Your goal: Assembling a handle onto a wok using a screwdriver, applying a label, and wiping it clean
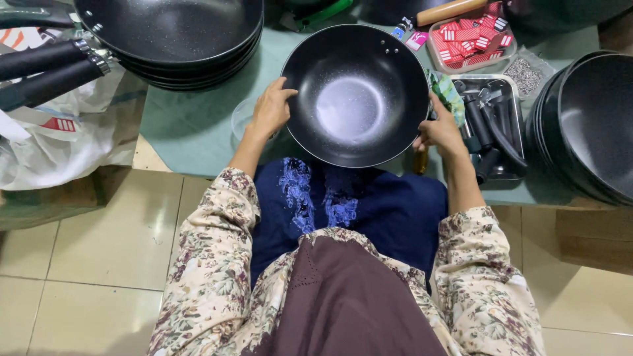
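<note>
A person in a flower-print top is sitting at a low table [191, 128] covered in green, holding a black wok [356, 95] by its rim with both hands. The left hand [270, 109] is curling its fingers over the wok's left edge, thumb lying along the outside, while the right hand [440, 130] is gripping the right edge and also seems to be pinching a small green-patterned cloth [448, 92] against it. The wok is sitting mouth up, its near edge hanging over the table's front above the person's dark blue lap. Just beside the right hand a metal tray [521, 132] of black handles is lying on the table, and beyond it a clear tub [471, 39] of small red packets is standing. A stack of black pans [171, 33] with long handles is resting at the far left, and another stack of woks [587, 125] is standing at the right edge. A crumpled white plastic bag [59, 138] is lying at the left.
</note>
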